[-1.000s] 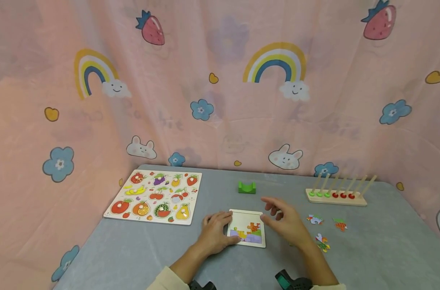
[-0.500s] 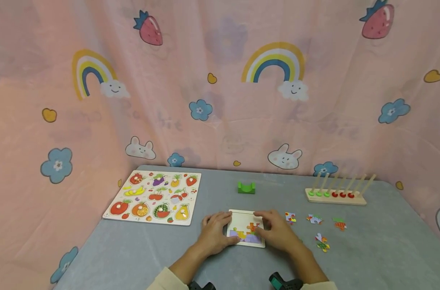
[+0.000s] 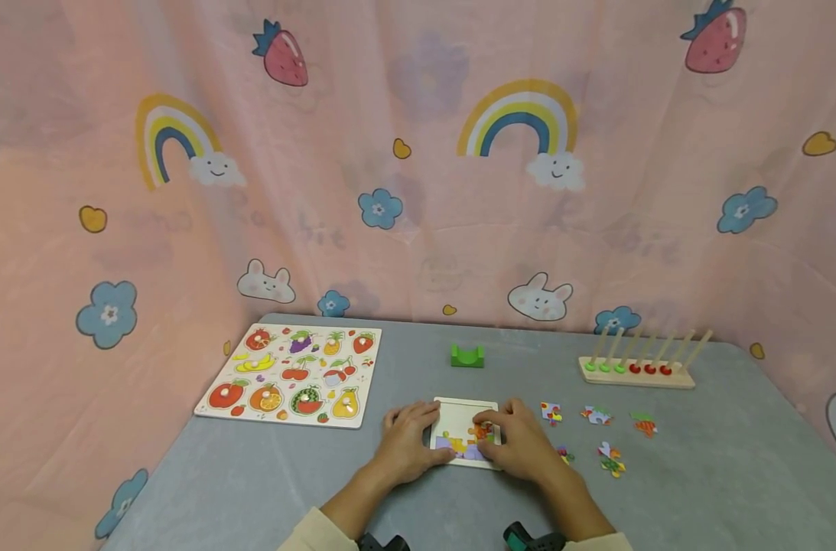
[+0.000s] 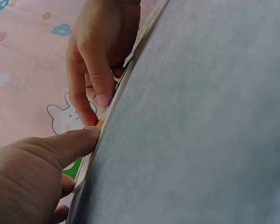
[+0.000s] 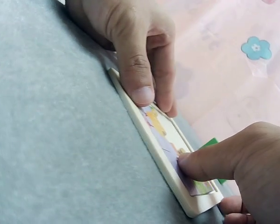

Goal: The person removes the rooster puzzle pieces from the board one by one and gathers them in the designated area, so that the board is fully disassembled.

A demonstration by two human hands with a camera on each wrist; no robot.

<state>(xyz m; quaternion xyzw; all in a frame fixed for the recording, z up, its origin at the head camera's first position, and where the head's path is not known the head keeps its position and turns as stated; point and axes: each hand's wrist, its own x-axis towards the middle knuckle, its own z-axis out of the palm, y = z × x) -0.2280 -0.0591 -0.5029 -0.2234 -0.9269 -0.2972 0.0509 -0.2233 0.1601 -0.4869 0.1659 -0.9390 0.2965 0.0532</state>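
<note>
A small square jigsaw tray lies on the table, its lower part filled with lilac, yellow and orange pieces and its upper part bare. My left hand grips the tray's left side, thumb on the near edge and fingers along the far left. The right hand reaches over the right side, its index finger and thumb bent about an orange jigsaw piece. In the right wrist view that thumb touches the row of lilac pieces, while other fingertips sit outside the tray; their undersides are hidden.
Several loose jigsaw pieces lie right of the tray. A fruit knob puzzle board is at the left, a green bridge-shaped block behind the tray, and a wooden peg stand with green and red beads at the back right.
The right hand has come left from beside the tray, lowering its thumb and index finger onto the pieces. Loose pieces it covered now show. The left hand stays on the tray.
</note>
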